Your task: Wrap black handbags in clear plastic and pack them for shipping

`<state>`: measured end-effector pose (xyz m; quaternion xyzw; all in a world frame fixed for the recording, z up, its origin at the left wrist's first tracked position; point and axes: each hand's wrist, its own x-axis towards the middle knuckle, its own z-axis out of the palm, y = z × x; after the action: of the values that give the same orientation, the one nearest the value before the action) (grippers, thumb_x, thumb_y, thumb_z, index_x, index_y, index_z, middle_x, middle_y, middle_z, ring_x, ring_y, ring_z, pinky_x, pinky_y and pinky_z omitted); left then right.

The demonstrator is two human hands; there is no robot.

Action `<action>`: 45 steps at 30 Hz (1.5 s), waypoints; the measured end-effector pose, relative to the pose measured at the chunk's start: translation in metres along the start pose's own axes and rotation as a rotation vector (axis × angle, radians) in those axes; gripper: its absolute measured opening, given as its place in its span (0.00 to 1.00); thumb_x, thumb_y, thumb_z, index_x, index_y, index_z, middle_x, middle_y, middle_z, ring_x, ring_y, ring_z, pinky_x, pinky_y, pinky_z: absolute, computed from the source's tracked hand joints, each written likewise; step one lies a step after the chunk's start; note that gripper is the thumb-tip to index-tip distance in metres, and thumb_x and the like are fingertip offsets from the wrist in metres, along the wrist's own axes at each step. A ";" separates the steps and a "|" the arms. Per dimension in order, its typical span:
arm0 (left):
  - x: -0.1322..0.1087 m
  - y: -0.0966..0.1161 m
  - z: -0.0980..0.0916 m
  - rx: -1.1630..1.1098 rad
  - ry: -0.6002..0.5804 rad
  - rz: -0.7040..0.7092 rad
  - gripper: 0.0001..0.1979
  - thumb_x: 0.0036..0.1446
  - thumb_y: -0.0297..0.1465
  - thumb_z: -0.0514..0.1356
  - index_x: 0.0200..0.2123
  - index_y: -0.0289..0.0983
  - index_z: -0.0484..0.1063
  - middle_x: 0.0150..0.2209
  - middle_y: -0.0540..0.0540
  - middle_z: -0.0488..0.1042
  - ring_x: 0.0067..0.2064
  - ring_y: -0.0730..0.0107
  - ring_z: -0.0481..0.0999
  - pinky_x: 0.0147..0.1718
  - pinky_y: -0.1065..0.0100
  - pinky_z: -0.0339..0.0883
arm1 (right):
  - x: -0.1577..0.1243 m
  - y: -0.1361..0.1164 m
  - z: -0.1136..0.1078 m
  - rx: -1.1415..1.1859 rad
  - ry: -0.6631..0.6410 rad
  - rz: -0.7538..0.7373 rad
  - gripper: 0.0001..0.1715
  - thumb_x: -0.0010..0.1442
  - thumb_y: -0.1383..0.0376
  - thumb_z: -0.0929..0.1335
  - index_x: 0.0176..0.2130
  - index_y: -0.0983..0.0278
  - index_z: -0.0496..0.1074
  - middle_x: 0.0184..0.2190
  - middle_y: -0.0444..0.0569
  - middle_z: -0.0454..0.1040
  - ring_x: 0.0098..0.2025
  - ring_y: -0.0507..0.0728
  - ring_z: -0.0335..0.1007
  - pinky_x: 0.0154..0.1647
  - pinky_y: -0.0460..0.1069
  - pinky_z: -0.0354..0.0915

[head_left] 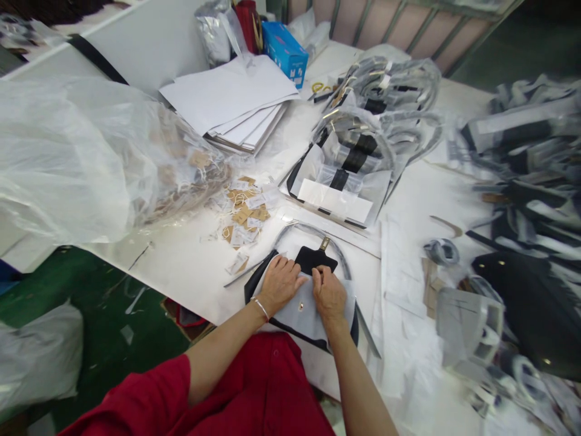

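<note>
Right now both hands' fingers press flat, spread, on the black bag [313, 259], left hand [280, 283] beside right hand [328, 293].

A white table [190, 266] carries everything here, its near edge running diagonally above a green floor [104, 315]. On it lie a black bag with a pale wrap [299, 312] at the near edge, a scatter of small brown tags [245, 212], a big clear plastic bag [82, 157] at the left, a stack of white sheets [236, 103], a blue box [285, 51], wrapped bags with straps [363, 139] and, blurred at the right, more black bags [526, 242].
</note>
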<state>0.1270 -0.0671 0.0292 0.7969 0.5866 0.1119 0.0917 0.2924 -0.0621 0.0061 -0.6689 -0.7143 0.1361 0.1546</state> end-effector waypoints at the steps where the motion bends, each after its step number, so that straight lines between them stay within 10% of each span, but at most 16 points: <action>1: 0.002 -0.001 0.001 0.004 0.001 -0.004 0.13 0.64 0.41 0.56 0.37 0.37 0.69 0.36 0.44 0.71 0.43 0.58 0.68 0.52 0.53 0.57 | 0.001 0.000 0.002 0.001 0.005 0.048 0.26 0.69 0.50 0.57 0.46 0.65 0.71 0.30 0.51 0.76 0.30 0.58 0.71 0.33 0.50 0.59; 7: 0.009 -0.004 0.010 0.009 -0.007 -0.002 0.16 0.65 0.44 0.53 0.36 0.36 0.69 0.34 0.43 0.71 0.42 0.57 0.68 0.48 0.54 0.58 | 0.002 0.001 0.010 0.045 0.186 -0.010 0.37 0.67 0.50 0.60 0.65 0.71 0.54 0.47 0.64 0.73 0.47 0.65 0.71 0.46 0.58 0.66; 12: 0.009 -0.002 0.009 0.020 0.002 0.001 0.12 0.66 0.38 0.52 0.36 0.36 0.68 0.34 0.43 0.70 0.42 0.57 0.68 0.48 0.54 0.58 | 0.006 0.004 0.013 0.015 0.279 -0.122 0.43 0.66 0.52 0.62 0.68 0.71 0.44 0.63 0.70 0.56 0.65 0.71 0.51 0.61 0.69 0.54; 21: -0.015 -0.005 -0.004 -0.001 -0.066 0.071 0.22 0.61 0.47 0.56 0.46 0.35 0.66 0.43 0.40 0.71 0.49 0.54 0.69 0.57 0.51 0.55 | 0.002 0.009 0.007 0.185 0.362 -0.154 0.34 0.64 0.56 0.66 0.63 0.67 0.57 0.42 0.58 0.72 0.43 0.62 0.68 0.48 0.60 0.66; 27: -0.022 -0.011 0.005 -0.092 -0.023 0.066 0.26 0.59 0.50 0.58 0.47 0.33 0.66 0.47 0.36 0.71 0.54 0.51 0.68 0.59 0.50 0.57 | -0.012 0.009 -0.011 0.158 0.282 -0.406 0.13 0.64 0.65 0.67 0.48 0.57 0.73 0.32 0.47 0.71 0.39 0.57 0.67 0.51 0.59 0.63; 34: -0.023 -0.016 0.017 -0.273 0.056 0.040 0.22 0.56 0.48 0.61 0.43 0.35 0.65 0.42 0.39 0.72 0.51 0.53 0.72 0.58 0.48 0.61 | -0.019 0.002 -0.027 0.234 0.157 -0.581 0.17 0.64 0.72 0.62 0.50 0.59 0.71 0.47 0.51 0.75 0.51 0.57 0.69 0.60 0.61 0.60; 40: -0.025 -0.022 0.019 -0.479 0.135 0.030 0.24 0.55 0.29 0.59 0.54 0.33 0.59 0.57 0.32 0.64 0.62 0.52 0.62 0.62 0.47 0.59 | -0.030 -0.002 -0.037 0.166 -0.012 -0.577 0.16 0.65 0.68 0.62 0.49 0.58 0.74 0.47 0.52 0.74 0.51 0.59 0.69 0.54 0.59 0.66; 45: -0.027 -0.028 0.019 -0.651 0.198 -0.007 0.33 0.50 0.16 0.47 0.61 0.33 0.51 0.51 0.37 0.68 0.58 0.60 0.67 0.60 0.49 0.63 | -0.044 -0.007 -0.047 0.146 -0.142 -0.622 0.17 0.65 0.69 0.62 0.49 0.60 0.75 0.43 0.52 0.77 0.46 0.58 0.70 0.49 0.58 0.69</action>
<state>0.0989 -0.0844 0.0010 0.7090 0.5288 0.3699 0.2845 0.3075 -0.1076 0.0503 -0.3944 -0.8818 0.1795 0.1862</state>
